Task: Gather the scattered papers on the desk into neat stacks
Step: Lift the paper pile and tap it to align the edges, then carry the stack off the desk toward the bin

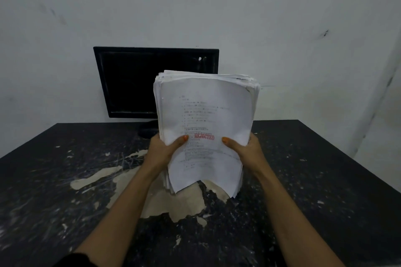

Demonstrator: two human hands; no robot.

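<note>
Both hands are on the stack of papers, standing upright above the middle of the worktop, its lower edge near or on the surface, hard to tell which. The left hand grips the left edge, thumb across the front sheet; the right hand grips the right edge the same way. It is a thick bundle, likely weighty yet floppy: the bottom corners curl and the edges are ragged. Holding low on both sides looks right for tapping it square. A red stamp reads "REJECTED"; the printed lines are too faint to read. A dark monitor stands behind.
</note>
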